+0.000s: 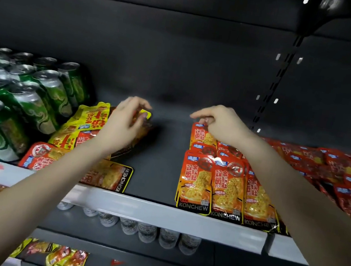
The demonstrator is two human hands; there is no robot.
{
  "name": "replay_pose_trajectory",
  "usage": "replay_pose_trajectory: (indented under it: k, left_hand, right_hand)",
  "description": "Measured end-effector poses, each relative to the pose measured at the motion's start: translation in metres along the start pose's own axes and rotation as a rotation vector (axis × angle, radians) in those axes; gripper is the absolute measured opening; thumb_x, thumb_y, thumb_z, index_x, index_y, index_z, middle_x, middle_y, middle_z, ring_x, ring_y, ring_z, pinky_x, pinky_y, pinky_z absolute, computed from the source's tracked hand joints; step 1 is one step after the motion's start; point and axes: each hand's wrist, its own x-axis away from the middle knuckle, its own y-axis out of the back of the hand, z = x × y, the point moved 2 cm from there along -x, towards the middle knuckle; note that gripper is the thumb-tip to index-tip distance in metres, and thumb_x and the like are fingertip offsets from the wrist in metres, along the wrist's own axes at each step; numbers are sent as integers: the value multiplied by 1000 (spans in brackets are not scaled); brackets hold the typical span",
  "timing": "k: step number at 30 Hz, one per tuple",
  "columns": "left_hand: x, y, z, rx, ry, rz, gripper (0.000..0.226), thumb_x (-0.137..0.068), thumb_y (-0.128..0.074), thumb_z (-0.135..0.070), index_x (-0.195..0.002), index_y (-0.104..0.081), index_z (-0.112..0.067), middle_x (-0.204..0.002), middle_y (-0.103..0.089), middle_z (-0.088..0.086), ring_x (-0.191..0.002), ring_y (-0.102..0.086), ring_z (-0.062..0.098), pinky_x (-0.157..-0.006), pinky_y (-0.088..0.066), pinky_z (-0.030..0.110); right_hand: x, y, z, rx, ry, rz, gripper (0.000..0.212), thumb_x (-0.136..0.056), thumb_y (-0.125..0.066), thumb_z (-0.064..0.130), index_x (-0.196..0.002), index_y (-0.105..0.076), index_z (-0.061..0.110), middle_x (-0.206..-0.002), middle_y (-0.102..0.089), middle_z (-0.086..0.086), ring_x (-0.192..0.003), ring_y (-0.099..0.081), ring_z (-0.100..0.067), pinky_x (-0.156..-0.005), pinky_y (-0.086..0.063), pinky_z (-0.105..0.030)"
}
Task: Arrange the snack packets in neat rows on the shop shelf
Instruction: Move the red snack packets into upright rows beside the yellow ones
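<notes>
Orange-red snack packets lie in a neat row at the front of the dark shelf, with more lined up behind them. My right hand pinches the top edge of a rear orange packet in that group. At the left a loose heap of yellow and orange packets lies jumbled. My left hand curls its fingers round a packet with a yellow corner at the back of that heap.
Green drink cans stand packed at the far left of the shelf. A pile of red packets fills the right end. Bare shelf lies between the two packet groups. Bottles and more packets sit on lower shelves.
</notes>
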Motion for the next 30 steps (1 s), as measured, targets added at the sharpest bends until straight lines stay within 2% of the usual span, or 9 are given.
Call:
replay_pose_trajectory:
  k: [6,9,12,16,19,22,25,28,30]
  left_hand:
    - [20,35,33,-177,108,184,28,-84,-57,-2,-109,-62,-11,-112,-57,11,-111,-52,30,-97,-36,30]
    - [31,44,48,-220,223,227,31,-85,-56,-5,-114,-62,-13,-120,-57,11,-117,-51,27,-100,-34,26]
    - [31,38,60,-295,310,293,36,-87,-58,-25,-123,-58,-20,-126,-57,8,-122,-50,26,-103,-39,35]
    - [22,27,61,-495,350,476,59,-88,-52,-50,-136,-45,-16,-142,-44,5,-135,-36,23,-113,-24,43]
    - [19,24,66,-634,352,555,73,-86,-46,-60,-142,-36,-14,-150,-32,6,-141,-25,26,-116,-11,51]
    - [15,27,74,-646,412,628,90,-77,-49,-71,-146,-29,-15,-152,-27,5,-141,-19,29,-115,-10,56]
    - [2,28,76,-636,453,715,102,-68,-57,-74,-147,-26,-17,-151,-26,6,-141,-16,32,-114,-10,59]
    - [-12,30,76,-539,488,712,97,-64,-67,-69,-142,-36,-19,-144,-37,8,-137,-26,33,-112,-20,55]
    - [-18,32,80,-407,503,590,72,-68,-69,-61,-128,-53,-23,-130,-53,6,-126,-43,29,-107,-34,47]
  right_hand:
    - [-36,-46,49,61,156,133,48,-91,-35,0,-118,-65,26,-119,-62,-2,-112,-54,-18,-82,-34,-15]
    - [-56,-72,69,120,206,172,49,-89,-38,-1,-123,-61,27,-129,-54,-7,-120,-49,-25,-91,-40,-23]
    - [-76,-99,78,193,172,211,51,-87,-41,0,-130,-55,22,-130,-52,-15,-120,-49,-30,-85,-39,-25]
    - [-89,-120,85,389,115,308,35,-89,-49,12,-122,-57,8,-126,-58,-18,-115,-54,-35,-85,-44,-32]
    - [-100,-122,86,327,97,305,39,-83,-59,15,-122,-59,12,-119,-63,-14,-112,-57,-32,-85,-45,-30]
    - [-109,-125,82,218,25,317,47,-71,-73,18,-117,-62,17,-110,-67,-10,-103,-61,-27,-79,-46,-27]
    - [-112,-132,77,289,-2,373,51,-69,-76,33,-116,-60,20,-114,-64,-6,-107,-59,-25,-82,-44,-27]
    - [-116,-133,72,204,-35,366,53,-66,-80,30,-114,-61,17,-112,-65,-5,-106,-60,-24,-88,-47,-28]
    - [-117,-132,64,-33,-98,373,52,-63,-84,16,-111,-63,12,-105,-67,-6,-98,-63,-22,-85,-49,-28]
